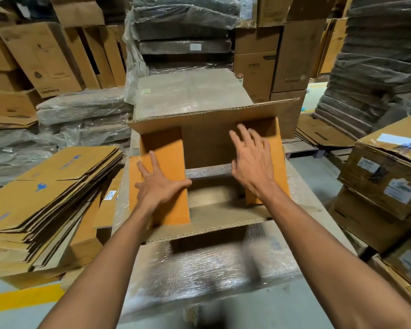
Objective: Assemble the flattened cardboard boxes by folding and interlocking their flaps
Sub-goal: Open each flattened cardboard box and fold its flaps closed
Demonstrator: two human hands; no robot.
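Now, box: brown corrugated cardboard box [223, 143], opened into a tube and standing with its flapped end up; judged to be the bottom closure in progress.
Location: on the clear-film-wrapped stack [199, 269], towards its far edge, roughly centred left to right.
Left hand [159, 184]: wide, fingers straight and spread, palm flat on the orange-brown left side flap [166, 148], thumb at the flap's inner edge. It presses and does not pinch, probably to swing the flap inward over the opening.
Right hand [252, 167]: wide, fingers splayed, resting against the orange-brown right side flap [277, 148]. How firm the contact is cannot be told; slight blur.
Long flaps: far flap [211, 117] stands up and back; near flap [211, 224] lies outward towards the person. Both sit clear of the side flaps, presumably so the short pair goes in first.
Opening: still see-through between the two hands; wrapped surface visible below.
Open room: near half of the wrapped stack is bare, which gives room for the near flap to swing.
Edges: pile of flattened tan cardboard boxes [45, 193] sits just beside the stack's left edge; taped brown cartons [384, 176] stand apart on the right, with grey floor [318, 172] between.
Next (judgement): fold the long flaps over and tuck one corner under to lock.
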